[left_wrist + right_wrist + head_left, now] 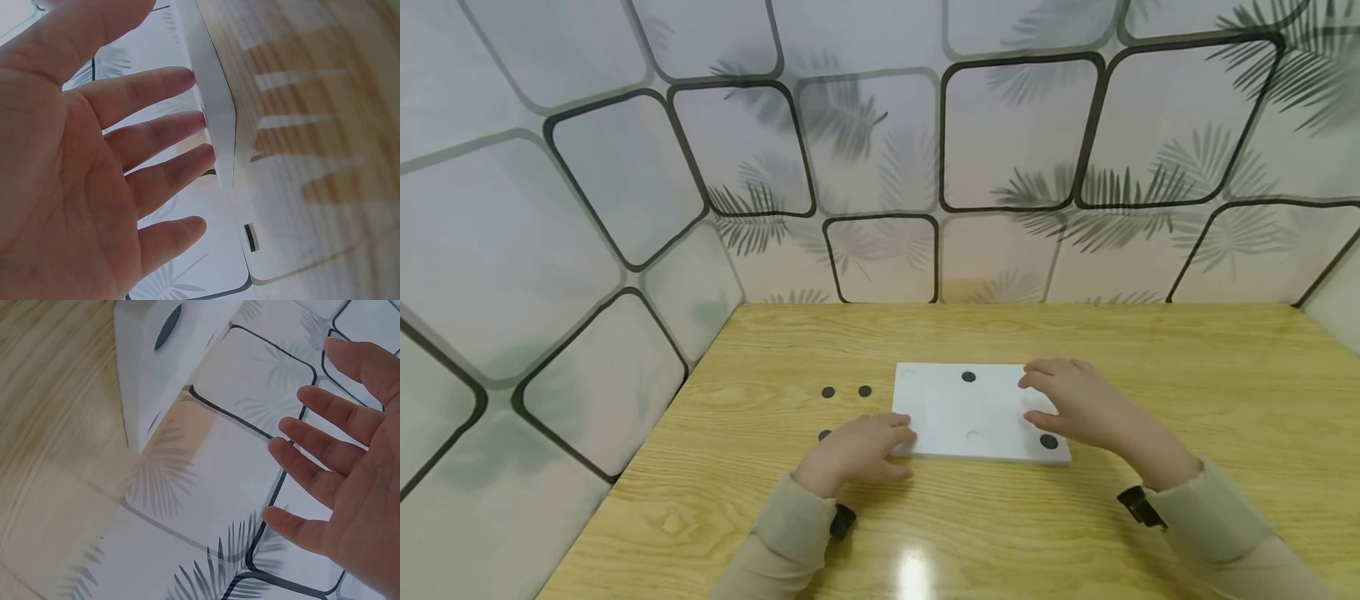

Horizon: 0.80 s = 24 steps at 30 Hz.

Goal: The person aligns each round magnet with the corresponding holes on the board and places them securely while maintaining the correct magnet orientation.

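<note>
A flat white board (pixel 951 412) lies on the wooden table (pixel 1187 383). It carries one black disc (pixel 968 377) near its far edge and another (pixel 1048 442) at its near right corner. My left hand (pixel 868 450) is at the board's near left corner. In the left wrist view its straight fingers (pixel 169 125) touch the board's edge (pixel 217 119). My right hand (pixel 1071 400) is over the board's right side. In the right wrist view its fingers (pixel 325 450) are spread and apart from the board (pixel 140 387), which shows a disc (pixel 167 327).
Three loose black discs lie on the table left of the board: two side by side (pixel 827 392) (pixel 865 390) and one (pixel 824 434) by my left hand, seen also from the left wrist (pixel 250 237). Patterned panel walls (pixel 625 183) close in the back and left.
</note>
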Available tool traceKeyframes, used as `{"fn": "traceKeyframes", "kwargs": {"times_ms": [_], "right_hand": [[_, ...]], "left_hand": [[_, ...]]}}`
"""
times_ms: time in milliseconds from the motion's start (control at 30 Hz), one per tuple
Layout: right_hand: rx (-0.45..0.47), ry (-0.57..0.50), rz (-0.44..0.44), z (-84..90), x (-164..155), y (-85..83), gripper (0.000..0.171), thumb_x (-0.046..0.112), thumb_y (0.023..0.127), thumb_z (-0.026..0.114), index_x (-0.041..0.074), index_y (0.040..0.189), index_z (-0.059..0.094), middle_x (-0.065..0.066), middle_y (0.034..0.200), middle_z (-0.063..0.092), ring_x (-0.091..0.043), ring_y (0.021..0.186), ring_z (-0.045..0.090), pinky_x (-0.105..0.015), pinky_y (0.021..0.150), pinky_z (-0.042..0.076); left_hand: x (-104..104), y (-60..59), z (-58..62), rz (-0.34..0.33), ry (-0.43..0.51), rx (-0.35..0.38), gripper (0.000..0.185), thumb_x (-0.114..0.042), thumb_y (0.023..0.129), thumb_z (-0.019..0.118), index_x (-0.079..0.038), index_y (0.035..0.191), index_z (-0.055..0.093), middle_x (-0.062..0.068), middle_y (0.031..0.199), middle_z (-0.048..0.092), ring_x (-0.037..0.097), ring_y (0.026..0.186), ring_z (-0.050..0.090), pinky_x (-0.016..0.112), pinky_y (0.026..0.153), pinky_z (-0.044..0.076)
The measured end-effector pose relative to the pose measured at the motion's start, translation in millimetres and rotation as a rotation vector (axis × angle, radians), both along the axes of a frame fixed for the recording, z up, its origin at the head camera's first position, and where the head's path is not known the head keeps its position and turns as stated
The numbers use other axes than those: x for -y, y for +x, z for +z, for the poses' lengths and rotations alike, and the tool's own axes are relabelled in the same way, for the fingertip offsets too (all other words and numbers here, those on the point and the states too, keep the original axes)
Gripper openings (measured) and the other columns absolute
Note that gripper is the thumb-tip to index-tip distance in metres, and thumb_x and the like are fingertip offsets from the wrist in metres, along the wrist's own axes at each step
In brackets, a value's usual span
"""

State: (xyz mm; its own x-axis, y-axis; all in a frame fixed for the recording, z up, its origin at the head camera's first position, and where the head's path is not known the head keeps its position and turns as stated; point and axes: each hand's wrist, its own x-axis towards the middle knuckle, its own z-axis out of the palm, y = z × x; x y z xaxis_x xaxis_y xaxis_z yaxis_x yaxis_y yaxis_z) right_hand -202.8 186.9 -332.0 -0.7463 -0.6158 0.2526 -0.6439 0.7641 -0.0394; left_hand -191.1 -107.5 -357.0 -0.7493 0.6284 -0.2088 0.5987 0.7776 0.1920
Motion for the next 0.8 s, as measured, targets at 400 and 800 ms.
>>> {"fn": "traceKeyframes", "kwargs": {"times_ms": [400,800], "right_hand": [[0.08,-0.041,-0.001,-5.5,-12.2,5.9,0.034,0.02,0.074,0.07,0.001,0.102,0.062,-0.016,0.106,0.057,-0.035,0.099,0.053,-0.052,0.08,0.042],[0.135,-0.086,0.04,-8.1,-18.2,8.3,0.032,0.017,0.075,0.07,0.001,0.101,0.061,-0.017,0.107,0.056,-0.035,0.098,0.053,-0.048,0.08,0.044]], "left_hand": [[-0.2,-0.9,0.2,-0.002,-0.004,0.003,0.048,-0.036,0.084,0.058,-0.014,0.126,0.05,0.003,0.136,0.038,0.019,0.124,0.033,0.034,0.101,0.029],[1.1,-0.4,0.1,-0.012,0.014,-0.001,0.048,-0.035,0.084,0.059,-0.013,0.125,0.051,0.005,0.135,0.039,0.02,0.123,0.035,0.033,0.1,0.031]]}}
